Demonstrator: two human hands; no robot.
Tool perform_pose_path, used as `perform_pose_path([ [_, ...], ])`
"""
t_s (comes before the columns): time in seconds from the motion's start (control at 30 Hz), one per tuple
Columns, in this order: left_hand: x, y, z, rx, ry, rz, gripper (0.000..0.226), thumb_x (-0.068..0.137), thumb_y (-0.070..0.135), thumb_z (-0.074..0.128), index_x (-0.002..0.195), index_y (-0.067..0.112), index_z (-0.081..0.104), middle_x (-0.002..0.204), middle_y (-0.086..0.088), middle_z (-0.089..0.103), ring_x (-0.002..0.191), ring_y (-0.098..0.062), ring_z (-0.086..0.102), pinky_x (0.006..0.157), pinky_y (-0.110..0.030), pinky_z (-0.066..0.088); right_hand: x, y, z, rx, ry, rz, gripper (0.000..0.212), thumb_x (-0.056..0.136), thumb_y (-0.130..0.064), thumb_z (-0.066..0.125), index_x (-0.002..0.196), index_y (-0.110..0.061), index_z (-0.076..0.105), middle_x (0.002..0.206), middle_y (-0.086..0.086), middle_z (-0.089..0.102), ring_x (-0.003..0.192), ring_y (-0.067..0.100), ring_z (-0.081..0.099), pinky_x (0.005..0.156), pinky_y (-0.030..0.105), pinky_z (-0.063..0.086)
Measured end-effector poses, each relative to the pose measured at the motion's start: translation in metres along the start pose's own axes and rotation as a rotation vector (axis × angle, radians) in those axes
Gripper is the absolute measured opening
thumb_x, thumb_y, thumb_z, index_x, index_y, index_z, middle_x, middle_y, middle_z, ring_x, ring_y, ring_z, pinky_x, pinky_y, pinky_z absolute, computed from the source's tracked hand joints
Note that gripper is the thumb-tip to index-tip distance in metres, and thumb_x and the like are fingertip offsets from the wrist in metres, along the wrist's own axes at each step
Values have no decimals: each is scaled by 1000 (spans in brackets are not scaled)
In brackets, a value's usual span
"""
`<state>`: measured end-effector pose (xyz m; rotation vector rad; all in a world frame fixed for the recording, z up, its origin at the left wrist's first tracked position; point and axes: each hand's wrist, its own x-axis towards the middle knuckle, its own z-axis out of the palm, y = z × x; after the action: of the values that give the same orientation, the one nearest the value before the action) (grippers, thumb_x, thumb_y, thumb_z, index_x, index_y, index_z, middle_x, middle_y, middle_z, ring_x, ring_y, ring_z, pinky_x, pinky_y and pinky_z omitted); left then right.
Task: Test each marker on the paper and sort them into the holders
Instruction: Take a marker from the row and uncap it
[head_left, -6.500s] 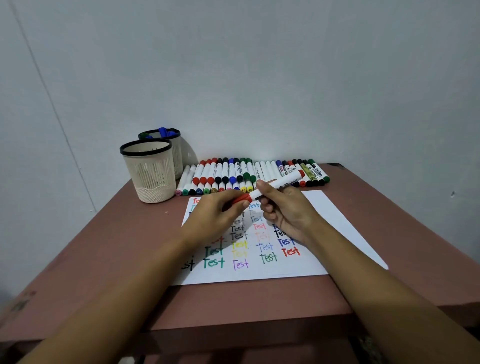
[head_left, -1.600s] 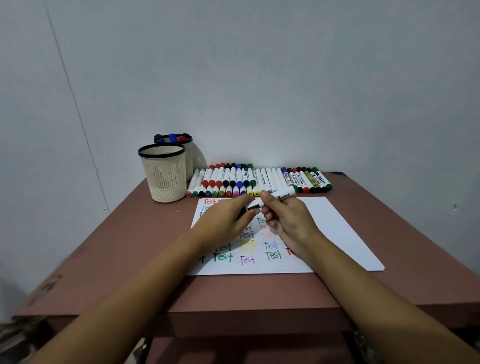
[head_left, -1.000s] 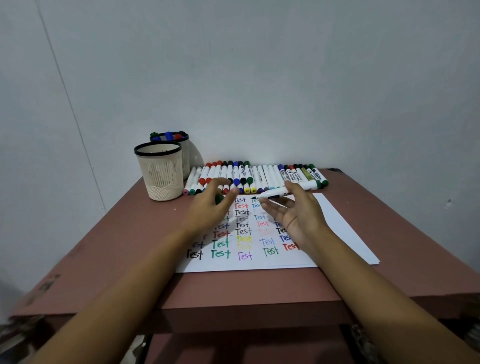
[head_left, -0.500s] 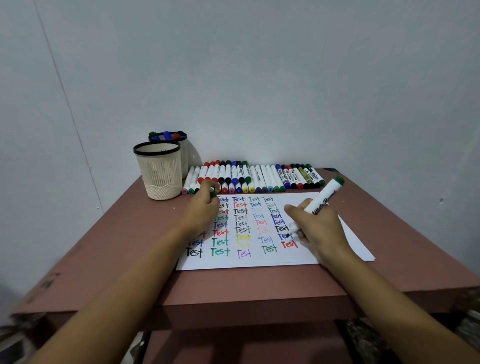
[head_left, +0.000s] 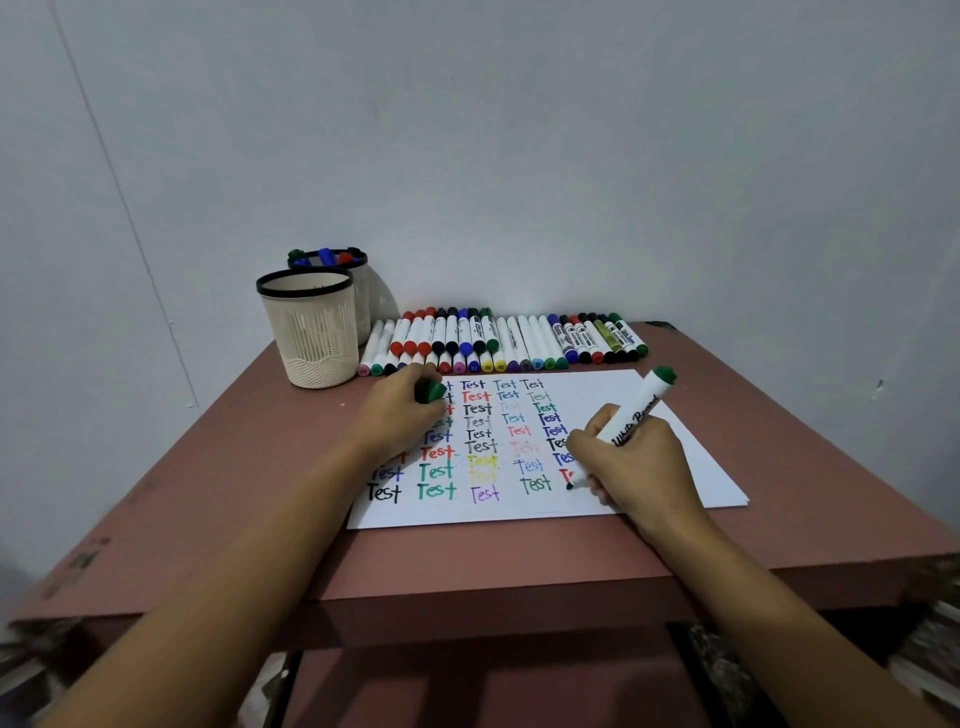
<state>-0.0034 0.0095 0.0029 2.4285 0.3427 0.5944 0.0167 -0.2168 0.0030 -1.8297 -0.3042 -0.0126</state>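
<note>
My right hand (head_left: 636, 467) grips an uncapped green whiteboard marker (head_left: 636, 410), its tip touching the white paper (head_left: 670, 457) near the bottom of the fifth column of "Test" words. My left hand (head_left: 400, 410) rests on the paper's upper left, closed around the green cap (head_left: 432, 392). A row of capped markers (head_left: 498, 343) lies along the wall behind the paper. Two cream mesh holders stand at the back left: the near holder (head_left: 311, 332) shows nothing inside, and the far holder (head_left: 337, 270) behind it has several markers.
The reddish-brown table (head_left: 779, 467) sits in a corner, with grey walls behind and to the left. Its front edge runs just below the paper. Bare tabletop lies to the right of the paper and to the left of my left arm.
The marker was uncapped; my left hand carried the green cap to the paper's upper left. My right hand swung the marker upright and lowered its tip onto the paper's lower right.
</note>
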Motion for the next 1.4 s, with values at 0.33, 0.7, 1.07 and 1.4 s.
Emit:
perform_pose_path([
  [0.33, -1, -1, 0, 22, -8, 22, 36, 89, 17, 60, 124, 12, 55, 121, -6, 59, 94, -9, 45, 75, -18, 33, 1, 2, 1, -24, 47, -22, 19, 79, -9, 60, 60, -13, 55, 51, 0, 58, 46, 13, 54, 51, 24, 41],
  [0.7, -1, 0, 1, 40, -5, 23, 33, 88, 18, 60, 121, 12, 56, 118, -6, 60, 92, -10, 46, 74, -20, 33, 1, 2, 0, 35, 63, -22, 28, 78, -7, 60, 55, -12, 46, 42, -5, 46, 34, 9, 43, 46, 21, 37],
  [1.07, 0, 0, 2, 50, -9, 30, 33, 88, 17, 60, 121, 12, 56, 118, -6, 60, 93, -10, 46, 75, -21, 33, -2, 1, 0, -73, 92, -59, 21, 79, -10, 61, 60, -9, 52, 59, 5, 57, 50, 15, 52, 41, 17, 36],
  [1.4, -1, 0, 1, 51, -12, 36, 34, 88, 17, 60, 121, 12, 56, 118, -7, 60, 93, -10, 46, 75, -20, 33, -4, -1, -1, -77, 145, -60, 27, 80, -9, 59, 56, -12, 47, 51, -3, 50, 41, 5, 50, 36, 12, 34],
])
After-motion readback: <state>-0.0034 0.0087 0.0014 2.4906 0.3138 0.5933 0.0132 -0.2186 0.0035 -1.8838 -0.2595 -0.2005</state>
